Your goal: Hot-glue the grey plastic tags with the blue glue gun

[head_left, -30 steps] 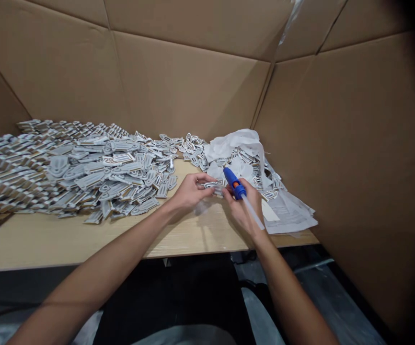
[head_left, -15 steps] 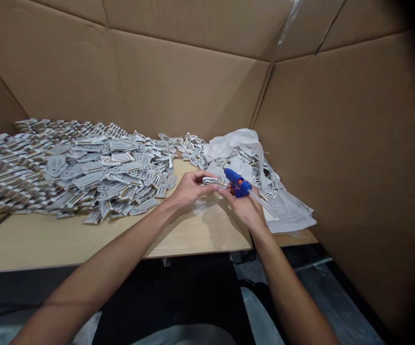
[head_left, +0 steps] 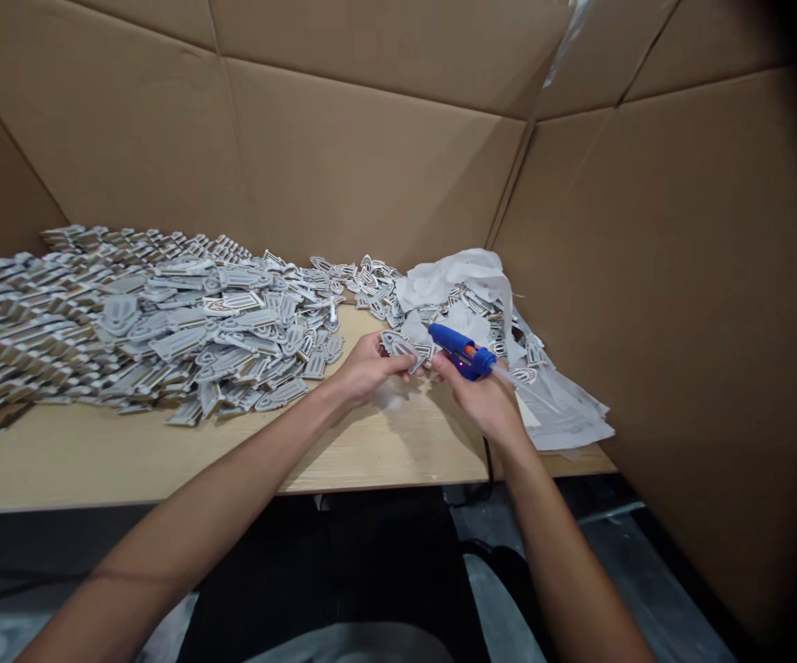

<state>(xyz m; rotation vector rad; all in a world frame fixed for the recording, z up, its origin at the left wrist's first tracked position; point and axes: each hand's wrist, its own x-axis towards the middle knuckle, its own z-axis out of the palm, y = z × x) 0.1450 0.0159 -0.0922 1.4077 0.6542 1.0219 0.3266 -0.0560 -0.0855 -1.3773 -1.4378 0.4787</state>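
Observation:
Between the thumb and fingers of my left hand (head_left: pixel 363 370) is a flat grey-and-white slotted piece (head_left: pixel 402 348), rounded at one end, its slotted face tilted up toward me. My right hand (head_left: pixel 485 396) is wrapped round a blue glue gun (head_left: pixel 459 349) with a clear glue stick (head_left: pixel 519 379) sticking out of its back. The gun's nozzle points left, over the right end of the held piece. My right thumb and fingertips are close to that piece; whether they touch it I cannot tell.
A big heap of similar grey pieces (head_left: pixel 212 322) covers the table's left side. More lie at the back and under crumpled white paper (head_left: pixel 457 276) on the right. Cardboard walls (head_left: pixel 371 157) enclose the wooden table (head_left: pixel 198 460). A black cord (head_left: pixel 489 460) hangs off its front edge.
My left hand has turned the slotted piece from nearly edge-on to show its face. My right hand, with the glue gun, has drawn slightly right, away from the piece.

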